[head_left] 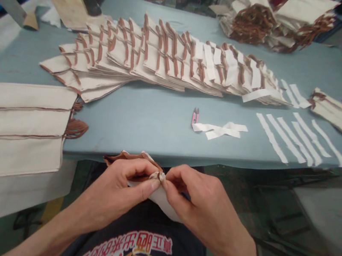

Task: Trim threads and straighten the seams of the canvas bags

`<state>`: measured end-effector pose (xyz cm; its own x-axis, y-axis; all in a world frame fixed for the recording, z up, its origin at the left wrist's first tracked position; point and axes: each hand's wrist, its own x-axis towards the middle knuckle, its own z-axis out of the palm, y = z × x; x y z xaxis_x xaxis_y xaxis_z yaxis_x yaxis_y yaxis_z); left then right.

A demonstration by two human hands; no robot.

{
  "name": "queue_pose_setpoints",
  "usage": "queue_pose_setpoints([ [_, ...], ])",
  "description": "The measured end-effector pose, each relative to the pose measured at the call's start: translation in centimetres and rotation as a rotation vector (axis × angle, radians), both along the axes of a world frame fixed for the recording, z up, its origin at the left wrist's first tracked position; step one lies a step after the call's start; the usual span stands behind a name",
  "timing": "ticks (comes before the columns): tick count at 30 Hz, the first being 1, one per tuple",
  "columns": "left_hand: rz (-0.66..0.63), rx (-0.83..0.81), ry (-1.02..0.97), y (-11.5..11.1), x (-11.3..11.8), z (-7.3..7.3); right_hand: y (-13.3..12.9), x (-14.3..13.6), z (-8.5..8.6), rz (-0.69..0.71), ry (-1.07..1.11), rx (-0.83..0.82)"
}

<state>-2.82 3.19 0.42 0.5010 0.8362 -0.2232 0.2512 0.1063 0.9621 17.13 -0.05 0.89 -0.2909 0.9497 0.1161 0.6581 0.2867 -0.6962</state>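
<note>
Close to my body, just off the table's front edge, my left hand (125, 188) and my right hand (198, 199) meet. Each pinches the folded edge of a cream fabric piece (164, 202) with brown trim, thumbs against index fingers. Its brown-edged part (127, 155) shows behind my left fingers; much of the rest is hidden by my hands. Beyond them on the table lie small pink-handled thread snips (195, 116). White strips (222, 131) lie crossed beside the snips.
A long overlapping row of cream, brown-edged fabric pieces (156, 58) spans the blue-green table (145, 128). Larger cream panels (25, 122) lie at left. Several separate white strips (302, 140) are at right. Bundled fabric stacks (255, 22) stand at the back right.
</note>
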Motion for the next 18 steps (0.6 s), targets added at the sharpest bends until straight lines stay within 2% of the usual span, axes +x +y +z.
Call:
queue_pose_setpoints([
  [2, 0.053, 0.028, 0.029, -0.4, 0.4, -0.2, -0.2, -0.3, -0.4, -0.009, -0.135, 0.143],
  [4, 0.097, 0.025, 0.028, -0.7, 0.6, -0.5, -0.4, -0.5, -0.9, -0.024, -0.177, 0.211],
  [10, 0.103, -0.077, -0.033, -1.1, -0.4, -1.4, -0.8, -1.8, -1.9, -0.056, -0.071, 0.078],
  [14, 0.119, -0.077, -0.072, -1.3, -1.5, -1.8, -1.2, -3.2, -2.5, -0.073, -0.051, 0.111],
  [18, 0.203, -0.037, -0.056, -1.6, -2.1, -2.5, -1.2, -4.6, -2.9, -0.078, -0.093, 0.17],
])
